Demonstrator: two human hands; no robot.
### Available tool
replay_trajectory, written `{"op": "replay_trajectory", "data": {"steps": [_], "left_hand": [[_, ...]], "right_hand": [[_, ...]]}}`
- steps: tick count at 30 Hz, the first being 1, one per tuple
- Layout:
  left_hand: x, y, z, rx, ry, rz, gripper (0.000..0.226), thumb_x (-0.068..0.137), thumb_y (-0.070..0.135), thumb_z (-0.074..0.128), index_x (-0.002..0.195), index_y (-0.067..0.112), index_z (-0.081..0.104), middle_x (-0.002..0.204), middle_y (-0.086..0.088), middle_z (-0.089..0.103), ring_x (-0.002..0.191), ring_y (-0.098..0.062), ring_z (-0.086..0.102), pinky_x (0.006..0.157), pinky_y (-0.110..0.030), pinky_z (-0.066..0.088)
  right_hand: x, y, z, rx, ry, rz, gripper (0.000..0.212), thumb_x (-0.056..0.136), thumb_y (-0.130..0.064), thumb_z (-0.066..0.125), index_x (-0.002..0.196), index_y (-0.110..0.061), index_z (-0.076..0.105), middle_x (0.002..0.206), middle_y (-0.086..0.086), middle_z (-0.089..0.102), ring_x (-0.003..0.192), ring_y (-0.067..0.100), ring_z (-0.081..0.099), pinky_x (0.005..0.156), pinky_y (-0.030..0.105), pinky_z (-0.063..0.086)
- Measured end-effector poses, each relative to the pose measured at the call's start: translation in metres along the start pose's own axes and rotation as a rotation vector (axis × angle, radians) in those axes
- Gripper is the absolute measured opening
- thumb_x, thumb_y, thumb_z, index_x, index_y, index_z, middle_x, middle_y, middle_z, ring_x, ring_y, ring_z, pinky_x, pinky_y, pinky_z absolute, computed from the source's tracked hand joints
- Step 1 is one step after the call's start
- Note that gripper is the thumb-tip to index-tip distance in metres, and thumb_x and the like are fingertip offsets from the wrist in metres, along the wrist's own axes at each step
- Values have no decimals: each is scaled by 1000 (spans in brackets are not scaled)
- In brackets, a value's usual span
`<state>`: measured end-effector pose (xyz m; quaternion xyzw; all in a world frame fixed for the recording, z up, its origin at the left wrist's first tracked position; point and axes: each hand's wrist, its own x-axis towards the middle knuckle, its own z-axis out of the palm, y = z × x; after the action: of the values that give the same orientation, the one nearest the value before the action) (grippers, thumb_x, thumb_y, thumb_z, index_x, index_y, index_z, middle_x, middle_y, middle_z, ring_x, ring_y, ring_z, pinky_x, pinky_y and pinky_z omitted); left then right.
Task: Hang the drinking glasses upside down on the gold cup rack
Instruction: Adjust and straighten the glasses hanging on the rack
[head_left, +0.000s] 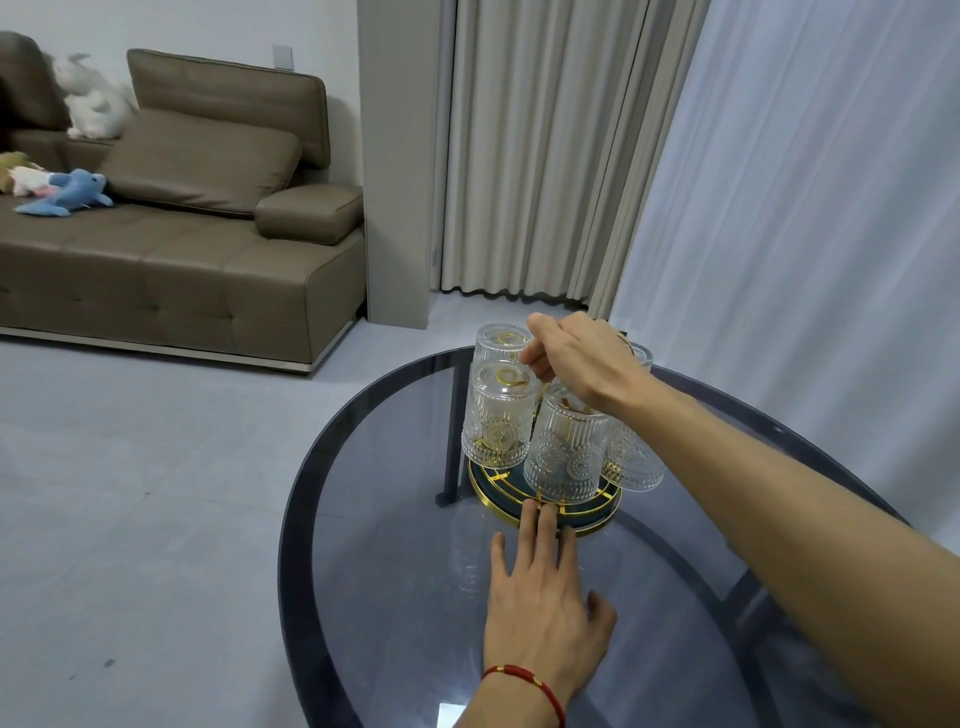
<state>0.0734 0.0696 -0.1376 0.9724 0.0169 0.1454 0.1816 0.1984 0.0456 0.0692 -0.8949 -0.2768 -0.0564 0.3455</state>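
A gold cup rack with a round gold-rimmed base (498, 486) stands on the far part of a dark glass table (395, 519). Several embossed clear glasses hang upside down on it: one at the front left (497, 415), one behind it (498, 340), one at the front middle (563, 452), one at the right (631, 462). My right hand (582, 364) is above the rack's centre, fingers pinched around the gold top of the stem. My left hand (540, 592) lies flat on the table, fingers spread, its fingertips touching the base's front rim.
The round table's edge curves close at the left and front. A brown sofa (182, 234) with soft toys stands at the back left across a pale floor. Curtains (779, 182) hang behind and to the right of the table.
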Motion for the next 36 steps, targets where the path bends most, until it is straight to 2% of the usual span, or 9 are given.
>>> {"op": "replay_trajectory", "data": {"steps": [6, 13, 17, 19, 21, 22, 25, 28, 36], "left_hand": [[0, 0, 0, 0, 3, -1, 73, 89, 50, 39, 153, 18, 29, 169, -6, 6, 154, -25, -10, 119, -55, -4], [-2, 1, -1, -1, 14, 4, 71, 87, 48, 40, 151, 17, 33, 169, -7, 10, 154, -25, -8, 120, -56, 1], [-2, 1, -3, -6, 15, 9, 72, 88, 49, 39, 152, 18, 32, 169, -5, 7, 154, -24, -10, 120, -54, -2], [-2, 1, -4, -5, 9, 8, 72, 88, 49, 37, 153, 18, 30, 169, -4, 4, 154, -22, -13, 120, -53, -4], [-3, 1, -5, -6, 17, 7, 72, 88, 49, 38, 153, 17, 32, 169, -5, 5, 154, -23, -12, 120, -52, -3], [-3, 1, -5, -9, 26, 8, 72, 88, 49, 40, 152, 16, 34, 169, -6, 7, 154, -23, -9, 120, -53, -2], [-3, 2, -5, -13, 22, 3, 72, 87, 49, 41, 151, 17, 35, 169, -5, 8, 154, -24, -9, 120, -54, -2], [-1, 2, -6, 1, -7, -7, 74, 87, 51, 39, 153, 19, 31, 169, -4, 5, 154, -23, -12, 119, -53, -5], [-2, 3, -8, 14, -17, -13, 73, 86, 50, 40, 151, 19, 30, 168, -5, 7, 154, -23, -11, 123, -54, 3]], "right_hand": [[-2, -1, -1, -12, -6, -6, 61, 98, -44, 32, 85, -6, 78, 83, 5, 78, 82, 29, 73, 89, 51, 56], [-4, -1, -8, -76, -63, -32, 51, 106, -37, 31, 100, -8, 73, 94, 9, 76, 93, 29, 69, 92, 53, 53], [-8, 0, -23, -120, -103, -53, 46, 107, -32, 34, 104, -8, 74, 98, 5, 75, 95, 25, 69, 91, 48, 54], [-12, 4, -34, -214, -106, -104, 41, 106, -27, 40, 103, -5, 75, 98, 5, 76, 94, 27, 70, 87, 46, 55], [-18, 10, -43, -358, -192, -147, 38, 104, -31, 46, 107, -5, 74, 104, 7, 75, 98, 29, 69, 88, 47, 55], [-23, 12, -45, -413, -268, -150, 42, 103, -41, 49, 115, -8, 72, 113, 7, 73, 103, 28, 68, 91, 47, 54], [-36, 17, -46, -572, -389, -197, 79, 91, -70, 56, 144, -11, 56, 142, 6, 63, 125, 23, 59, 105, 44, 49], [-42, 20, -46, -639, -346, -263, 83, 86, -65, 66, 149, -13, 51, 147, 7, 60, 132, 24, 54, 111, 46, 44], [-54, 24, -46, -517, -313, -278, 75, 83, -55, 76, 143, -16, 54, 133, 3, 61, 120, 18, 55, 106, 42, 47]]}}
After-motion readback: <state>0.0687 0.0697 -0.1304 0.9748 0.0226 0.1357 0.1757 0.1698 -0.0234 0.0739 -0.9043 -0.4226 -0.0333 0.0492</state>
